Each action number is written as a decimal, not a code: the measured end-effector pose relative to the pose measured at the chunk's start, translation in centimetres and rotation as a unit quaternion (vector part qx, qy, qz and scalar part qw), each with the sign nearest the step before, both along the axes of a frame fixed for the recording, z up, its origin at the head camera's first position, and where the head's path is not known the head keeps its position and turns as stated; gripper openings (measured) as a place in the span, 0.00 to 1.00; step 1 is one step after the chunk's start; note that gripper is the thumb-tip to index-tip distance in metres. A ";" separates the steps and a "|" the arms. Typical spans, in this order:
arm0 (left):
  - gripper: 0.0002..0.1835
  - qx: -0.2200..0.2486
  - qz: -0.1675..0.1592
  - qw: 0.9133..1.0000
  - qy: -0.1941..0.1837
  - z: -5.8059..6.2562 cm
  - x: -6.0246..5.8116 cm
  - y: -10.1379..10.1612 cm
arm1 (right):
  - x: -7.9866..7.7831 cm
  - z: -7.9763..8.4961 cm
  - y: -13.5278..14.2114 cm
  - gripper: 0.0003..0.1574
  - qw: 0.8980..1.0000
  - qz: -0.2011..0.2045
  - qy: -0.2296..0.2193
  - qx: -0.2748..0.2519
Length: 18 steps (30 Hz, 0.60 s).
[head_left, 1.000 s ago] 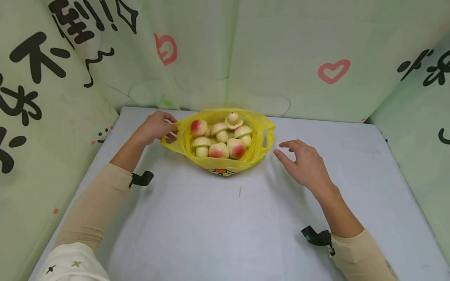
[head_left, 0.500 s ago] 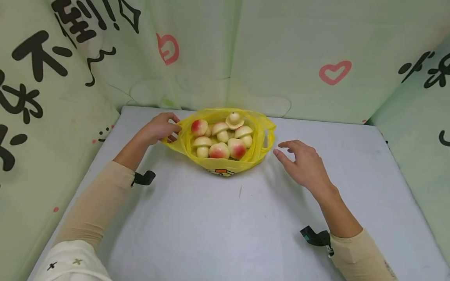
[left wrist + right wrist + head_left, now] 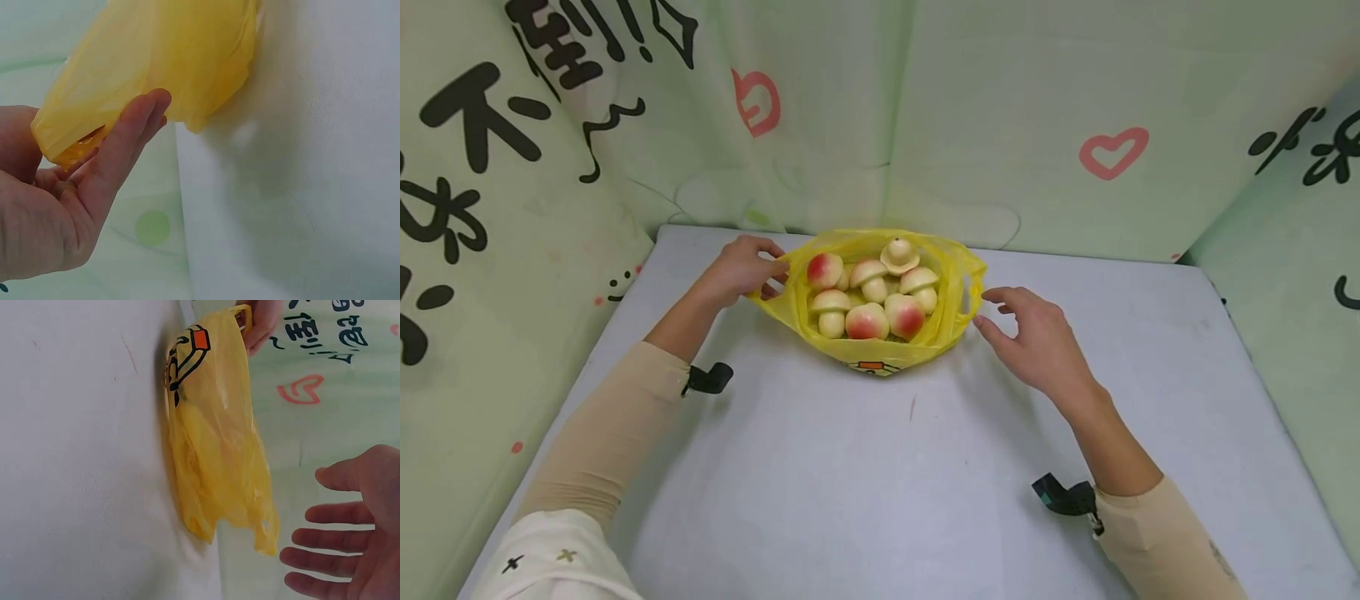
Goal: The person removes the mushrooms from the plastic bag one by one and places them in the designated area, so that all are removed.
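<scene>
The left wrist view crops the bag.

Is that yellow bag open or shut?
Open: the yellow bag gapes in the head view, so the mushrooms inside show from above.

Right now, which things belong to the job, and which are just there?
Job, likely:
- yellow plastic bag
- cream-and-red mushroom-shaped pieces inside
- left hand, gripping the bag
- right hand, near it

Just there:
- pale flat table
- green printed fabric curtain

pale green cloth behind white table
</scene>
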<state>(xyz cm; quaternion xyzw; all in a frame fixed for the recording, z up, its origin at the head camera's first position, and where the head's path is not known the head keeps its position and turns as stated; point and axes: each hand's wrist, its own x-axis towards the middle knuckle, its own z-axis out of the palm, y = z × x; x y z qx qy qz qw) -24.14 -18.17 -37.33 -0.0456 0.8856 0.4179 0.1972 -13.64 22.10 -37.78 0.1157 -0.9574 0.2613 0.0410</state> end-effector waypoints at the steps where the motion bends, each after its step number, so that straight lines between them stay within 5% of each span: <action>1: 0.19 0.002 0.002 1.000 0.002 0.0 0.0 0.0 | -0.1 0.0 -0.1 0.27 1.000 0.003 0.003 -0.004; 18: 0.22 0.021 0.025 0.999 0.014 -0.1 -0.1 0.2 | -1.8 -0.1 -2.5 0.22 0.995 0.069 0.006 -0.069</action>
